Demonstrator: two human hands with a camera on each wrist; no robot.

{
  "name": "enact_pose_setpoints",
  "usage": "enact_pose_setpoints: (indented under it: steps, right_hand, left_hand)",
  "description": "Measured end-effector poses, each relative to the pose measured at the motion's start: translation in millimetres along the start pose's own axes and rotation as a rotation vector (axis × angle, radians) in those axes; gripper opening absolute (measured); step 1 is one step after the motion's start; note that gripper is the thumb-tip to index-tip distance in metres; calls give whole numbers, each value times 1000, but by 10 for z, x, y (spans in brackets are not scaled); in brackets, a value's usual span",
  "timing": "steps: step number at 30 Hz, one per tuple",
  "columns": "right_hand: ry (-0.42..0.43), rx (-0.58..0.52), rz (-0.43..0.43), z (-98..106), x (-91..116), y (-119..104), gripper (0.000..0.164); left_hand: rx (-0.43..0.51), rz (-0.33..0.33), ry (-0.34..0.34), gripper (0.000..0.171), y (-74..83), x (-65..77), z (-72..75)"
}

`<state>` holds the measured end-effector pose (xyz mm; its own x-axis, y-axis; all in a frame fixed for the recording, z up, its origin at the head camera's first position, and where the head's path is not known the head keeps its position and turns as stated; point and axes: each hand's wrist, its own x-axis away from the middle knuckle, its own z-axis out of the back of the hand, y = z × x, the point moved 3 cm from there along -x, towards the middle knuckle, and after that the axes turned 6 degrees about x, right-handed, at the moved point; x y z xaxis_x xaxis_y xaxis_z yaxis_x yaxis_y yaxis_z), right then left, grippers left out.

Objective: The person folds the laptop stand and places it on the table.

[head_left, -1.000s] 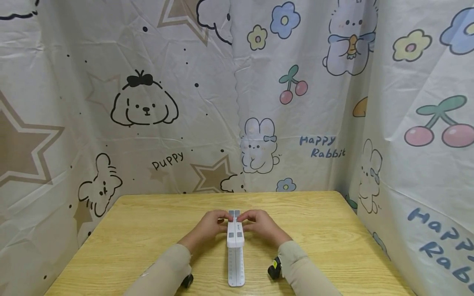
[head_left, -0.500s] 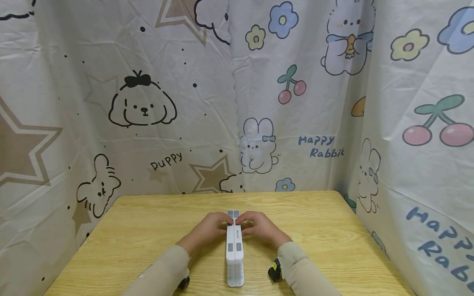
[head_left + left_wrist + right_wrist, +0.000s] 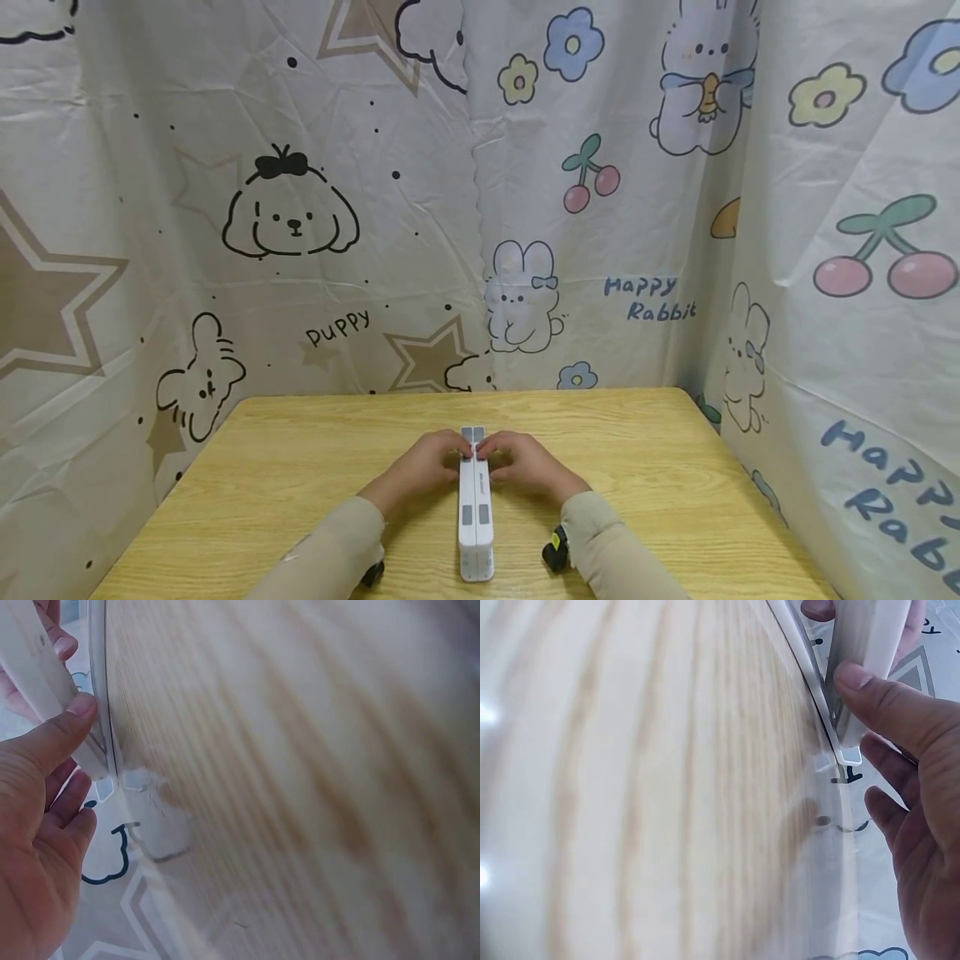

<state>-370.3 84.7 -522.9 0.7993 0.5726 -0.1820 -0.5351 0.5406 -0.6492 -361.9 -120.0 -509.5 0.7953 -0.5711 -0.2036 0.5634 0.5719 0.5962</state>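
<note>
A white folding laptop stand (image 3: 475, 492) with grey pads lies lengthwise in the middle of the table. Its upper bar slopes low over the base strip (image 3: 477, 568), whose near end pokes out below. My left hand (image 3: 427, 461) pinches the bar's left side near its far end. Opposite it, my right hand (image 3: 527, 463) pinches the right side. In the left wrist view the thumb of my left hand (image 3: 41, 817) presses on the white bar (image 3: 37, 667). The right wrist view has my right hand (image 3: 926, 772) with its thumb on the bar (image 3: 866, 645); some fingertips are hidden behind it.
The wood-grain table (image 3: 300, 467) bears the stand. Behind it and at both sides hangs a printed cloth (image 3: 420, 250). Black wrist cameras sit under both sleeves, the right camera (image 3: 556, 550) with a yellow mark.
The upper bar has swung down and toward me, covering most of the base strip. Both hands stay at the far end, with fingertips slightly closer together on the bar.
</note>
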Motion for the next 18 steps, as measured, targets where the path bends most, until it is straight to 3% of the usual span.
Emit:
enact_pose_setpoints:
  steps: [18]
  right_hand:
    - [-43,153,34,-3,-10,-51,38]
  left_hand:
    - [48,46,-81,39,-105,-14,0]
